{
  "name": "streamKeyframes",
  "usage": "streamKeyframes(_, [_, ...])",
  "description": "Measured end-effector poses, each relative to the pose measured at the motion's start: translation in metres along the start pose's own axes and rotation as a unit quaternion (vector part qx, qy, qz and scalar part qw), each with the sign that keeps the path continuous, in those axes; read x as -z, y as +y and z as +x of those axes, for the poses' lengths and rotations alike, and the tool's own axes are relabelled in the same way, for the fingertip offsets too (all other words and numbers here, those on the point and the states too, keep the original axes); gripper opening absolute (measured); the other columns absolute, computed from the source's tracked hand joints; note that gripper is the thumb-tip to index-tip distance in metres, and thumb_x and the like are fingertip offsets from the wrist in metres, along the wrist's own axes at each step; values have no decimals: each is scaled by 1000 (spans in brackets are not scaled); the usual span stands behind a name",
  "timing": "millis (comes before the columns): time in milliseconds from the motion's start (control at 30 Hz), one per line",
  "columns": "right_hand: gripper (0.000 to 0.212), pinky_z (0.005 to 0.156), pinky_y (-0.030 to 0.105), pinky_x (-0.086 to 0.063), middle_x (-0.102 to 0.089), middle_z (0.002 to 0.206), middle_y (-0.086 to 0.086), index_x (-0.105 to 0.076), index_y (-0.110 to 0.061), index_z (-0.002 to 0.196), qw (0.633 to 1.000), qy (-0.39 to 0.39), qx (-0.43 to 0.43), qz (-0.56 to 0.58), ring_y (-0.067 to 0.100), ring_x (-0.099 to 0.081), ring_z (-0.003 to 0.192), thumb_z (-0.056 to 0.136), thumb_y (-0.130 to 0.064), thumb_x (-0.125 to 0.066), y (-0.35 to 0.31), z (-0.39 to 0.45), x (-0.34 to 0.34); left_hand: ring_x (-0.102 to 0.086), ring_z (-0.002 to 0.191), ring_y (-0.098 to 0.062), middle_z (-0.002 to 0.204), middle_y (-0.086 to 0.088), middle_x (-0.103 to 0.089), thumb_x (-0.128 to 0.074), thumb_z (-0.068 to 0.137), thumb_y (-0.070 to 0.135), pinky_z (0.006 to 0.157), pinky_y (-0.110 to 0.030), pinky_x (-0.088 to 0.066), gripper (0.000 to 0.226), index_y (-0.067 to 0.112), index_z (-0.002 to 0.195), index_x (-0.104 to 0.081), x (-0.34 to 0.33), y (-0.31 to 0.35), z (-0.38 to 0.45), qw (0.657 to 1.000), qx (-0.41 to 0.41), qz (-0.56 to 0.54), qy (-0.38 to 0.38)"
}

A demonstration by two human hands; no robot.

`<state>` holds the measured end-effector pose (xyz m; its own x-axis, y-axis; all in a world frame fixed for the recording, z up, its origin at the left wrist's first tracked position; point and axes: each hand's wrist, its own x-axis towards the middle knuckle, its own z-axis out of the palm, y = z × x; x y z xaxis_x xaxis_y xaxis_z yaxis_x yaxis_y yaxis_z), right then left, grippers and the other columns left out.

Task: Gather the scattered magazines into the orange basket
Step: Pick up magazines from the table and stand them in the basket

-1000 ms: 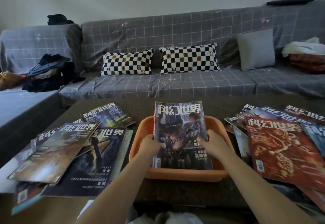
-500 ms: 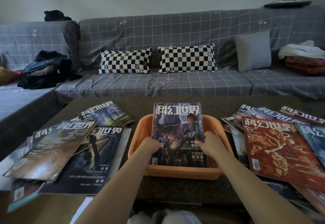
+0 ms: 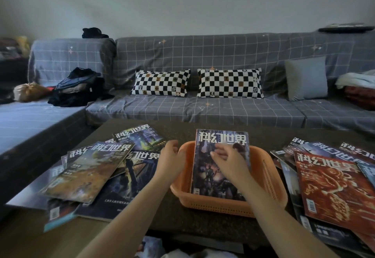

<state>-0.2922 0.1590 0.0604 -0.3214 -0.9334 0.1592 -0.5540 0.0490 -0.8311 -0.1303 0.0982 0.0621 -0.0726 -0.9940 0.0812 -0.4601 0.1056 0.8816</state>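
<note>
Left pile of magazines (image 3: 95, 168) fanned across the dark worktop (image 3: 178, 128), overlapping; left hand (image 3: 172, 157) open and empty, fingers spread, just beside the orange basket (image 3: 269, 178) at its left rim; magazine (image 3: 220, 164) lying in the basket, far end sticking out past the back rim; right hand (image 3: 230, 161) loosely open over its cover, contact unclear; right pile of magazines (image 3: 332, 184) heaped beside the basket.
</note>
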Motion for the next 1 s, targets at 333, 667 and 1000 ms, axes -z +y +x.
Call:
streamKeyframes(333, [28, 76, 9, -46, -61, 98, -13, -58, -22, 119, 981, -121, 55, 139, -2, -58, 91, 91, -25, -57, -73, -16, -122, -60, 78, -5, 102, 7, -61, -52, 96, 20, 56, -16, -42, 29, 17, 125, -56, 103, -79, -3, 994, 6, 27, 103])
streamKeyframes(667, [38, 82, 23, -51, -64, 111, -5, -54, -21, 125, 943, -263, -88, 182, 8, -63, 96, 89, -33, -59, -67, 4, -237, -54, 114, -24, 128, -6, -60, -48, 96, 31, 94, -35, -39, 32, 17, 123, -59, 160, -184, 30, 965, 81, 198, 153])
streamKeyframes(1000, [46, 88, 30, -52, -65, 111, 7, -53, -7, 129, 931, -289, -131, 179, 16, -63, 91, 88, -28, -62, -79, 13, -282, -9, 148, -31, 160, -14, -15, -47, 77, 78, 118, -49, -3, 90, 23, 147, -33, 209, -238, 68, 917, 193, 329, 120])
